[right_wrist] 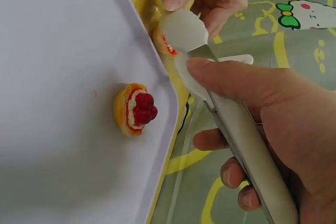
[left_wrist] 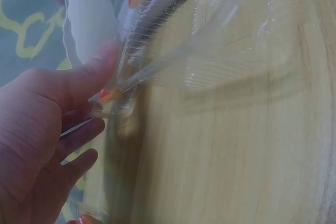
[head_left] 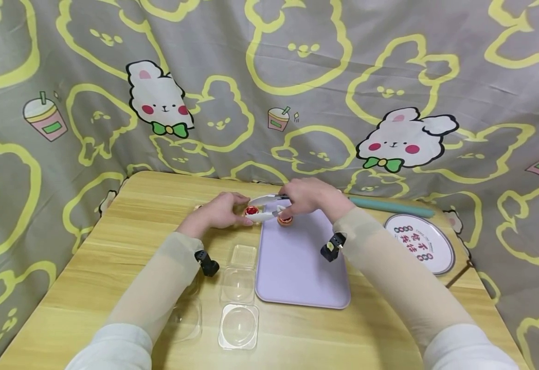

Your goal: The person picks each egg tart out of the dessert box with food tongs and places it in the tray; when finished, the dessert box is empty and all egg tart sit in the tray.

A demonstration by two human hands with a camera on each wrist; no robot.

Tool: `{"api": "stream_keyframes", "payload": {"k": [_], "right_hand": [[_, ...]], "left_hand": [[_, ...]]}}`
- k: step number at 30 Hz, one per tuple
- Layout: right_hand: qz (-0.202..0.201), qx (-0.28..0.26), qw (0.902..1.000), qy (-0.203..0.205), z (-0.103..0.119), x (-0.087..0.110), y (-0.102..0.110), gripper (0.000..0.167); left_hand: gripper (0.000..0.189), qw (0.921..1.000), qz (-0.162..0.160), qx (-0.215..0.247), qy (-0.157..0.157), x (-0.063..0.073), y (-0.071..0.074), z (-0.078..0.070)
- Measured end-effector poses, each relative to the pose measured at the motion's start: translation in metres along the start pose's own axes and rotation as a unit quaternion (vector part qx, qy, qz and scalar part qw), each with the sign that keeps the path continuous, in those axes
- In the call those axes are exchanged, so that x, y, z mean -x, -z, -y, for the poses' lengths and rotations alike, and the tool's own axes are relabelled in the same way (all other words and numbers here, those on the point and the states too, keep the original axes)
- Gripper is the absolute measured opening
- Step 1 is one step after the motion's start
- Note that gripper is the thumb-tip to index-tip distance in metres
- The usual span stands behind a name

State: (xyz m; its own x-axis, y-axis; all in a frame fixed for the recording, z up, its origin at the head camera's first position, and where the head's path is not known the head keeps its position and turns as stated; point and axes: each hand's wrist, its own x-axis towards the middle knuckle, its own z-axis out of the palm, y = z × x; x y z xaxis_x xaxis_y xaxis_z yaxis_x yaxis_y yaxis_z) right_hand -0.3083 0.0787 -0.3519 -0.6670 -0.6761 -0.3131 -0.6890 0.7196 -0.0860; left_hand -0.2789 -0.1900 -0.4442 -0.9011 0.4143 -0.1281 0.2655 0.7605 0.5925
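My right hand grips a pair of tongs with metal arms and white tips. The white tips reach into an open clear plastic box at the left of the tray, around a small red-topped fruit tart. My left hand pinches the edge of this box between thumb and fingers. A second fruit tart, with red berries and cream, sits on the lilac tray below the tongs. The tongs tips partly hide the tart in the box.
Several clear plastic boxes stand on the wooden table left of the tray. To the right lie a white printed plate and a teal roll. A patterned curtain hangs behind the table.
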Motion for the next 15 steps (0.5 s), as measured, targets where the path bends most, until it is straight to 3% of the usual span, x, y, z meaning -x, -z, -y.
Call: {"api": "stream_keyframes", "payload": {"k": [15], "right_hand": [[-0.002,0.044,0.9990,0.001,0.0059,-0.0025,-0.0004,0.053]], "left_hand": [[0.083,1.0000,0.002,0.007,0.004,-0.0023,0.0010,-0.0005]]}}
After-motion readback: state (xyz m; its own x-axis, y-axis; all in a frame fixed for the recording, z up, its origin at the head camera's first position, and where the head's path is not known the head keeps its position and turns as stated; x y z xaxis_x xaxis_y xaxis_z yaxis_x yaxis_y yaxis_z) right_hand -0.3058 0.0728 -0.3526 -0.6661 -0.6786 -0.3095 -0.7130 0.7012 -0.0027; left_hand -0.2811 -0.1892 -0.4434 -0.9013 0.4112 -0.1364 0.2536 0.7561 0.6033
